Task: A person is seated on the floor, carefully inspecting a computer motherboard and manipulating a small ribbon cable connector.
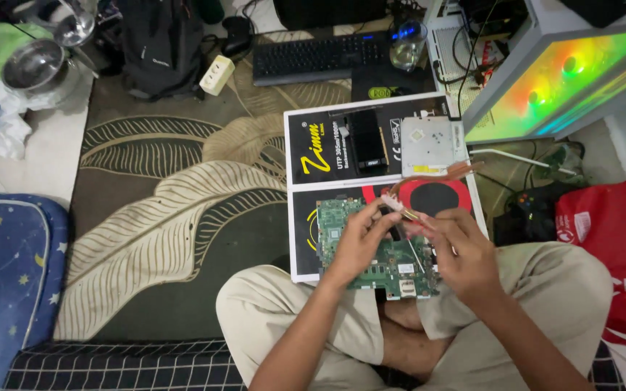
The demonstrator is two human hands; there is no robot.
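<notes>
Sitting cross-legged on a patterned carpet, the person works over a green circuit board that rests partly on the lap and partly on a flat black and white box. The left hand lies on the board with its fingers bent and brought close together, the tips pinching a small pale connector with thin coloured wires just above the upper edge of the board. The right hand is just beside it, over the right part of the board. Its fingers are curled inward and its fingertips meet the same wires near the left hand; how firmly they press, I cannot tell.

Behind the hands, on the box, lies a silver metal drive with copper pipes along its near side, and a black flat part lies to its left. Further away there is a black keyboard and a glass. A computer case with glowing rainbow light stands at the person's right, and a red bag is near the right knee. On the far left there are metal bowls, and a blue cushion with stars lies at the near left.
</notes>
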